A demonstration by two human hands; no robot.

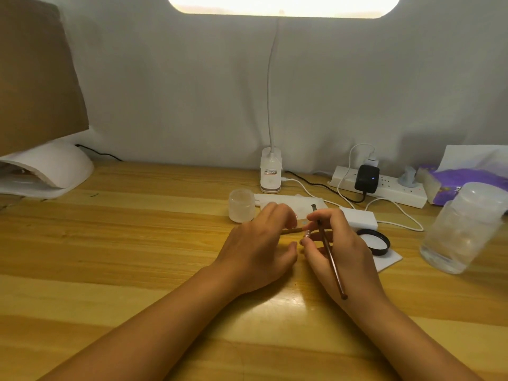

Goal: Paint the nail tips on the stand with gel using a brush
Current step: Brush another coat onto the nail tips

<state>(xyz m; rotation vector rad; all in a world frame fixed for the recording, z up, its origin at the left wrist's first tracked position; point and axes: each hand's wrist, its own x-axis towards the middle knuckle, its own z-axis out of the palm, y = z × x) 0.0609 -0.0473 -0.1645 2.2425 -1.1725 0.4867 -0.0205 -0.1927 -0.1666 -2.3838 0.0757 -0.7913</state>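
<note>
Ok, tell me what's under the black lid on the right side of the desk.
The black lid lies on a flat white pad, which lies on the wooden desk. The lid's near-left edge is covered by the right hand, so what sits beneath there cannot be seen.

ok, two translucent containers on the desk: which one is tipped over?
The large clear jar at the right edge, leaning tilted beside the purple tissue pack. The small frosted jar, left of the hands, stands upright and open.

You work on a glossy wooden table (110, 243); your jar (242, 205) is frosted plastic, your brush (331, 259) handle smooth and dark
</note>
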